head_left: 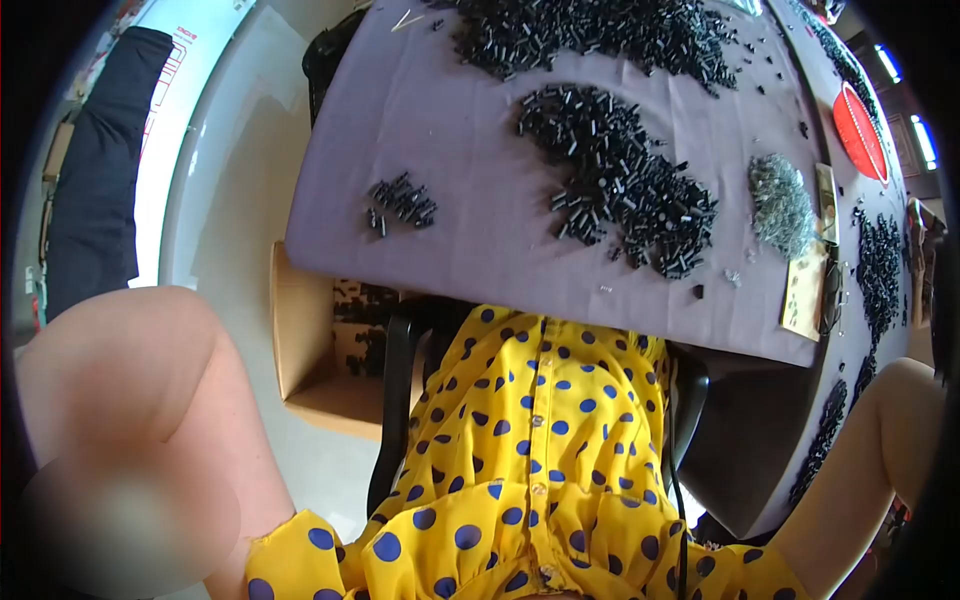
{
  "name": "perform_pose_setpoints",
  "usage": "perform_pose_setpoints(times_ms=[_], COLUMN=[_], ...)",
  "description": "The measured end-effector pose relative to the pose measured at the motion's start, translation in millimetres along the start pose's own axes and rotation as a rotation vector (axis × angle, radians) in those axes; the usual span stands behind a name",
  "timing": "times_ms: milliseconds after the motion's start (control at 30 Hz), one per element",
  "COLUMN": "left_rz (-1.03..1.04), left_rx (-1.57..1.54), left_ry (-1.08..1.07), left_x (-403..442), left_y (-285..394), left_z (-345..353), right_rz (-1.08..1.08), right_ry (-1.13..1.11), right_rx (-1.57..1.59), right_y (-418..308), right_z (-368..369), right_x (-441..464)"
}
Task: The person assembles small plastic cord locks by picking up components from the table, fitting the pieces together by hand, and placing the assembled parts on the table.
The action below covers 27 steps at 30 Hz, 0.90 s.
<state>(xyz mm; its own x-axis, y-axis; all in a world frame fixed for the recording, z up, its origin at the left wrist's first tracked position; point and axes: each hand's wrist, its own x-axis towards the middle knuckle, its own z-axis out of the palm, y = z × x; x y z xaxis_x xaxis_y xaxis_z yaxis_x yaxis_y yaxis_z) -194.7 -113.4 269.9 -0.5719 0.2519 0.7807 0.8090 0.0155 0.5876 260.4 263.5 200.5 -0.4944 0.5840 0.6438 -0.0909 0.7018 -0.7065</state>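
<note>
Left hand: not distinguishable; the left arm point(235, 450) bends at a raised elbow and runs back into a blurred patch at the lower left, so how far the fingers spread and what they hold cannot be told.
Right hand: beyond the picture's edge; the right arm point(835, 510) rises to a bent elbow at the right, and the hand's spread and hold cannot be told.
Black cylinders: too many to count singly, in three groups on the lilac cloth: a large heap point(600, 40) at the far side, a second large heap point(635, 185) nearer the person, and a small cluster point(402, 203) to the left, well apart.
Stray cylinder: one dark piece point(699, 292) just below the second heap.
Clear pieces: one heap point(783, 205) right of the black ones, with a few bits lying loose near it.
Right-hand strip: more black pieces point(880, 270) lie scattered past the cloth's edge, number unclear.
Basket: one, red point(860, 130), at the far right.
Card: one, yellowish point(803, 297), by the cloth's right edge.
Cardboard box: one point(298, 340), beneath the table's near left side, dark pieces inside.
Shirt: one, yellow with blue dots point(540, 430), facing the table.
</note>
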Motion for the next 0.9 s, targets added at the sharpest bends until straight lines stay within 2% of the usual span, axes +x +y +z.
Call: perform_pose_setpoints(times_ms=[100, 200, 500, 767, 833, 900], left_rz=[-0.035, -0.053, -0.095, -0.117, -0.089, -0.027], left_rx=[0.058, 0.099, 0.143, 0.154, 0.142, 0.099], left_ry=[0.006, 0.012, 0.027, 0.039, 0.085, 0.143], left_x=[-11.8, -20.4, -42.1, -28.5, -29.2, -31.7], left_y=[-6.1, -8.7, -22.0, -26.5, -22.2, -13.6], left_z=[-7.8, -15.7, -18.3, -20.0, -22.5, -20.2], right_rz=[0.283, 0.456, 0.622, 0.552, 0.41, 0.177], right_ry=[-0.018, -0.068, -0.06, 0.033, 0.147, 0.256], right_rx=[-0.305, -0.441, -0.49, -0.408, -0.292, -0.088], right_y=[48.5, 80.5, 106.3, 91.7, 68.0, 28.4], right_z=[11.3, 16.9, 22.2, 3.8, -9.9, -32.2], right_x=[-47.3, -84.0, -116.5, -99.1, -83.0, -64.2])
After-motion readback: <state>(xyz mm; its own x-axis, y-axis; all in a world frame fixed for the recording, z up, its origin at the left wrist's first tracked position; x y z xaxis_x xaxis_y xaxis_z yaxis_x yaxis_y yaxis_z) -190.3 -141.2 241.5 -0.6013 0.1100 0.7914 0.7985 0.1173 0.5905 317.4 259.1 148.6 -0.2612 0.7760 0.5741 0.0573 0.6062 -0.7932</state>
